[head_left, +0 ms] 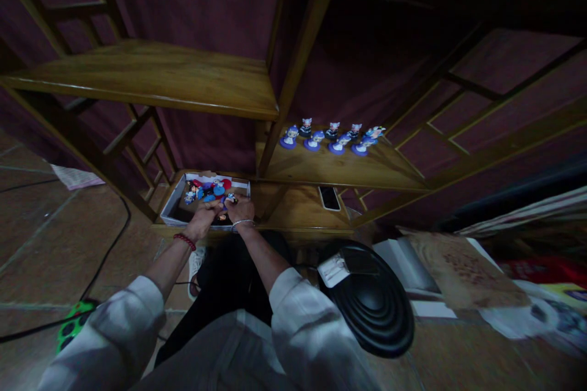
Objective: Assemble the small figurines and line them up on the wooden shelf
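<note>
Busy fingers here: left hand (203, 220) and right hand (241, 211) both close in, gripping one small figure (228, 199) above the box (173, 199). Two o'clock from it, two rows of standing figures (314, 140) are already up on the shelf (298, 166); at ten, loose figures (210, 192) still lie jumbled, looking like the remainder.

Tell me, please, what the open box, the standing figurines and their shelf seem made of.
Box: likely cardboard, matt, with pale walls and brown inside. Figurines: probably moulded plastic, by their bright colours; finish unclear. Shelf: apparently varnished wood, by its brown colour and soft sheen.
</note>
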{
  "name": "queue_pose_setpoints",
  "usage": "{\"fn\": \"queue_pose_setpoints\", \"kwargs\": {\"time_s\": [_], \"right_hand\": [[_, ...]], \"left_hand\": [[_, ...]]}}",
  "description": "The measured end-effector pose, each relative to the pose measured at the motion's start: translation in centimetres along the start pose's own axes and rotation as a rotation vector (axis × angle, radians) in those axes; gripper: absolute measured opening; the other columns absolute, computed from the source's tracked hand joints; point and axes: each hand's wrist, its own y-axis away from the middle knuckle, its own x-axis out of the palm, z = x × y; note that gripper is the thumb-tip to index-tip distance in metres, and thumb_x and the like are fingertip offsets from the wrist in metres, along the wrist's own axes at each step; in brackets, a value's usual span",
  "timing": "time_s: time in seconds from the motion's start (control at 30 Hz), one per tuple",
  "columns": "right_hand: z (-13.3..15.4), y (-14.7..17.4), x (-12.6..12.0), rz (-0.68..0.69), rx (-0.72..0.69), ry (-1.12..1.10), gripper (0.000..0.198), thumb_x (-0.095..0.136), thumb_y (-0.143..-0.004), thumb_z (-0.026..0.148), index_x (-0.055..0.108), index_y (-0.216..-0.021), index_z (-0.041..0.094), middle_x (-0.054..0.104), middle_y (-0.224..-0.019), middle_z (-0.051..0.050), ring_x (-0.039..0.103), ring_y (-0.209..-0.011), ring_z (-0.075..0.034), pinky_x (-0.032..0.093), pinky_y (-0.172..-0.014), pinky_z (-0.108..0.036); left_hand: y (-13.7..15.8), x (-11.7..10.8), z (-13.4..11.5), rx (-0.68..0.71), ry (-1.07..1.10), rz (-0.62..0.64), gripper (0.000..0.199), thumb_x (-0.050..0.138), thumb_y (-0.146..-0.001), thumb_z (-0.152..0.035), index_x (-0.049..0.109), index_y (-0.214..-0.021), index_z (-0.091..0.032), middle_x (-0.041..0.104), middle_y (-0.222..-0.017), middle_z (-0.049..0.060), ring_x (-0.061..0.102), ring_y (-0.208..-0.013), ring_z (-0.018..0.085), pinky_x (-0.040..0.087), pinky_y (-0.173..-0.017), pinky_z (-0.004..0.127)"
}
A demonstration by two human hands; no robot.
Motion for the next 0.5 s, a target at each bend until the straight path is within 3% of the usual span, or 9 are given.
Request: {"fn": "queue_pose_setpoints", "kwargs": {"time_s": [0.23,0.5], "right_hand": [[0.11,-0.2,-0.28,0.061,-0.081,0.066,0.03,0.053,-0.074,0.032,0.064,-0.1,0.024,0.068,-0.092,-0.006,0.062,-0.086,-0.019,0.044,-0.075,-0.025],[0.35,-0.21,-0.87,0.097,-0.224,0.107,0.027,0.051,-0.076,0.027,0.063,-0.101,0.027,0.066,-0.097,-0.003,0.059,-0.09,-0.018,0.042,-0.078,-0.025]], "left_hand": [[-0.17,-0.26,0.13,-0.012,0.029,-0.046,0.012,0.069,-0.058,-0.016,0.063,-0.067,-0.011,0.063,-0.067,0.004,0.061,-0.074,0.016,0.05,-0.071,0.028],[0.18,-0.3,-0.32,0.0,0.068,-0.038,0.009,0.068,-0.059,-0.015,0.062,-0.063,-0.011,0.062,-0.066,0.003,0.06,-0.074,0.015,0.051,-0.076,0.031]]}}
